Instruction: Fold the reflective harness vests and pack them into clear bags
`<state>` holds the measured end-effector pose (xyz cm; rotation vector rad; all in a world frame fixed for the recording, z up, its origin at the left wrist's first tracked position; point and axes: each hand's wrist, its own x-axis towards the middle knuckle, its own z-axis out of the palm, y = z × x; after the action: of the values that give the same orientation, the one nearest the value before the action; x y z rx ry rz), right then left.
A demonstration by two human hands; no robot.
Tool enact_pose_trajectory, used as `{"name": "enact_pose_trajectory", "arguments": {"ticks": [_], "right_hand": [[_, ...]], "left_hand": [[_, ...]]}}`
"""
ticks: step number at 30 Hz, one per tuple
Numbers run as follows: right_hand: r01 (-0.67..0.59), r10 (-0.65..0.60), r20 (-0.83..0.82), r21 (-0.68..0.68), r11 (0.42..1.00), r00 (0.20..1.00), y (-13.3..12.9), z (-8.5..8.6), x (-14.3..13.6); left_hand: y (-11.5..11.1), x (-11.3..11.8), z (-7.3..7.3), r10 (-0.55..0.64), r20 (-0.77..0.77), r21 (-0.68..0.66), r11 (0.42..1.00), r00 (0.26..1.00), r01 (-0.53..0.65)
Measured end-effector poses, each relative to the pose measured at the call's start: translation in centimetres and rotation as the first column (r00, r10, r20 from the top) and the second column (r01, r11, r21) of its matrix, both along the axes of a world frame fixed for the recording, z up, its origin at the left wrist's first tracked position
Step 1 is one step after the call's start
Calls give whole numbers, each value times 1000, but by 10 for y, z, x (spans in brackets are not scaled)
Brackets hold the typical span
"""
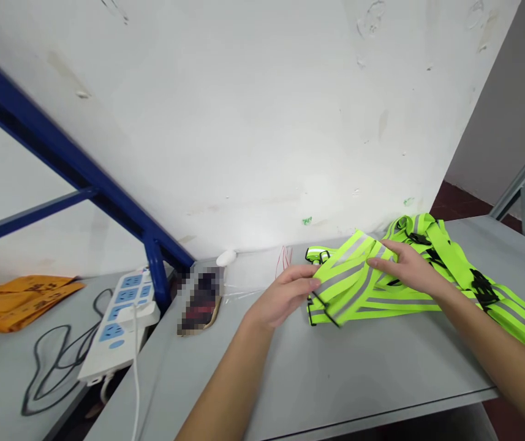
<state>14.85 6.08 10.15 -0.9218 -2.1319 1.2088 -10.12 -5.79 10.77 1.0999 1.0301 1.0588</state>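
Both of my hands hold a folded length of neon yellow-green reflective strap (347, 275) with grey stripes, raised a little above the grey table. My left hand (290, 293) pinches its left end, near a black buckle (325, 309). On the other side, my right hand (407, 266) grips the strap's right part between thumb and fingers. More of the same reflective straps (450, 251) lie in a heap behind and to the right, with black clips (483, 286) among them. Part of the heap is hidden behind my right hand and forearm.
A white power strip (122, 306) with a plugged-in charger sits left beside a blue metal frame (154, 269). Clear plastic bags (255, 269) lie by the wall, near a pixelated object (201, 300) and a white oval object (226, 257). Orange packaging (18, 300) lies far left.
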Motion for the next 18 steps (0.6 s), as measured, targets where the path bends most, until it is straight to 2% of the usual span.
{"name": "enact_pose_trajectory", "arguments": {"ticks": [2,4,6,7,8,10,11,13,15,18], "right_hand": [[44,-43,-8,29,999,999,0,-3,-1],[60,-60,-17,27,998,998,0,-4,0],[35,-35,-21,0,999,999,-1,-2,2],[15,-15,-19,-16,1000,1000,-2,-1,3],[-6,5,-16,-30,1000,1000,-2,1,4],[-50,49,-17,-43,998,999,-3,3,4],[-72,71,-21,-45,996,997,-3,4,4],[-105,104,-24,-53,993,994,-3,5,2],[-107,106,-20,-84,991,994,-3,4,2],[-67,62,-31,-188,980,998,-3,-2,2]], "left_hand": [[2,8,0,27,41,-55,998,999,-25],[4,12,4,-113,-51,-55,992,992,110],[6,11,10,-260,-267,-22,964,928,264],[8,9,13,-254,-386,10,960,887,279],[11,8,16,-190,-487,56,967,852,248],[18,8,20,-21,-601,150,979,799,138],[22,10,21,-1,-624,156,980,781,125],[30,18,20,-119,-610,67,977,784,200],[37,26,15,-267,-500,-48,958,824,281],[41,35,3,-302,-259,-122,952,917,280]]}}
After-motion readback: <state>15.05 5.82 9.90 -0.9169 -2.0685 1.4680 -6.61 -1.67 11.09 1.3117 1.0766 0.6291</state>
